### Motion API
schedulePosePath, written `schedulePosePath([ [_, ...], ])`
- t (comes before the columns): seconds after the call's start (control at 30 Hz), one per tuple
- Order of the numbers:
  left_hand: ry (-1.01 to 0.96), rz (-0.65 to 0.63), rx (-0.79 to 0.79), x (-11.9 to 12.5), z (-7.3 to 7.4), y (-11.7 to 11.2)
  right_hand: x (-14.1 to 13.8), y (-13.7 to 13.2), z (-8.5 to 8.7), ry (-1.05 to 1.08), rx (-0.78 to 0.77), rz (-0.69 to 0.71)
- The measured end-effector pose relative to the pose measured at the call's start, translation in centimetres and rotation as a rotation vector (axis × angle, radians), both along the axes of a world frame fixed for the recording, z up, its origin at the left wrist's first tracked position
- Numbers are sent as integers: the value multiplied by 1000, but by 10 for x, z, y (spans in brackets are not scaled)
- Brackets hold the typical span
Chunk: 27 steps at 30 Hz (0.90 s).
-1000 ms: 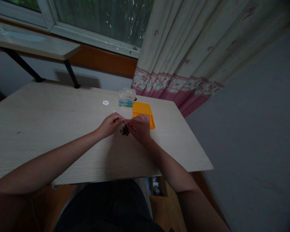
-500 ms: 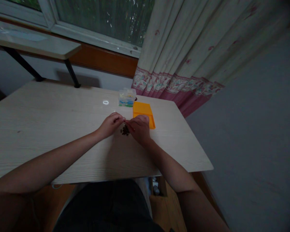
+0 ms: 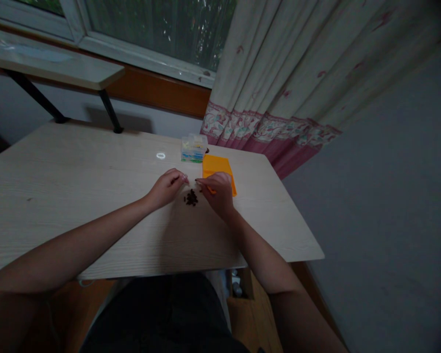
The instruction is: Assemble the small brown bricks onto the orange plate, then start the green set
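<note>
A small heap of dark beads [image 3: 191,198] lies on the pale wooden table [image 3: 95,196]. My left hand [image 3: 167,187] hovers just left of the heap, its fingertips pinched together. My right hand [image 3: 216,191] sits just right of the heap, also pinched, with something orange showing under its fingers. What each pinch holds is too small to make out. A narrow gap separates the two sets of fingertips above the beads.
An orange tray [image 3: 217,171] lies behind my right hand. A clear compartment box [image 3: 193,148] stands behind it, and a small white ring [image 3: 160,156] lies to its left. Curtain [image 3: 279,88] hangs at the far right corner. A bench [image 3: 51,63] runs under the window.
My two hands have drawn slightly apart; the fingertips that met above the beads now show a small gap. The right hand has shifted a little to the right.
</note>
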<state>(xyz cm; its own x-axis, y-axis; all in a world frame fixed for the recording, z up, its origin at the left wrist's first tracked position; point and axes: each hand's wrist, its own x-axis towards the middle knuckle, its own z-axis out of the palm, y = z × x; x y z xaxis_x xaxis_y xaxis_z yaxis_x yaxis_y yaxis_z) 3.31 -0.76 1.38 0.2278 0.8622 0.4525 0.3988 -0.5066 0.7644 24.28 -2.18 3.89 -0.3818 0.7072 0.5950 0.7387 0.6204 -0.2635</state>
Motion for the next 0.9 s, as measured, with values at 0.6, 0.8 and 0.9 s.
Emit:
schedulePosePath([
  [0.6, 90, 4, 104, -15, -10, 12, 39, 28, -1, 273, 16, -166],
  [0.8, 123, 30, 104, -23, -13, 19, 55, 38, -1, 351, 13, -230],
  [0.9, 129, 29, 110, -27, -15, 22, 62, 43, -2, 379, 8, -252],
])
